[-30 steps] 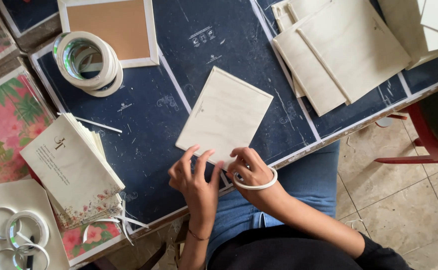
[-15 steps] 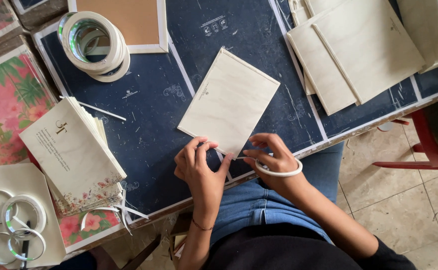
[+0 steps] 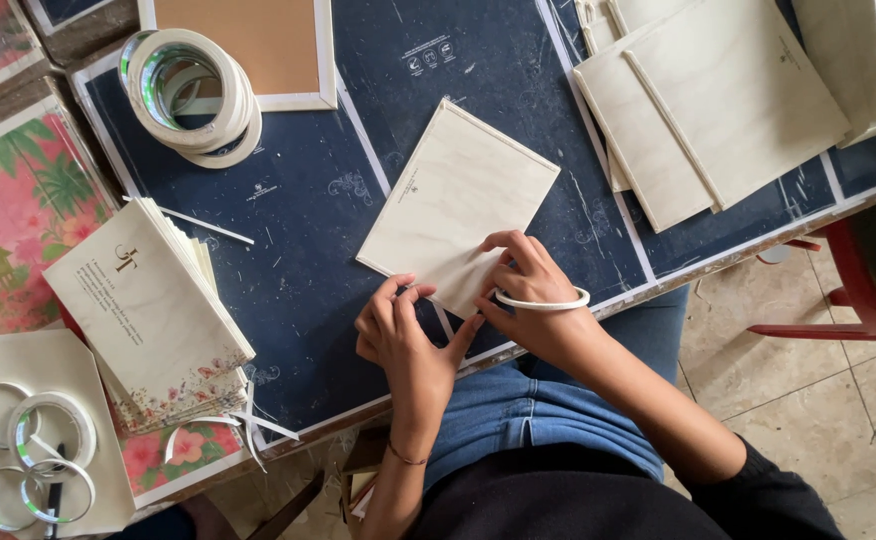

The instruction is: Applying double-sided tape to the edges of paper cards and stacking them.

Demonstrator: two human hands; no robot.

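A cream card lies tilted on the dark blue cutting mat. Both my hands meet at its near corner. My left hand has its fingers curled against the card's edge, pinching it. My right hand rests on top of the card with bent fingertips pressing near the same corner. A white tape ring sits around my right wrist like a bracelet. What lies under the fingertips is hidden.
A stack of tape rolls stands at the back left beside a cork-faced frame. Printed cards are piled at left, with more tape rolls below. Cream boards lie at the back right. A red chair stands at right.
My right hand's fingers have crept further onto the card and my left hand has closed in on the corner. The card has barely shifted.
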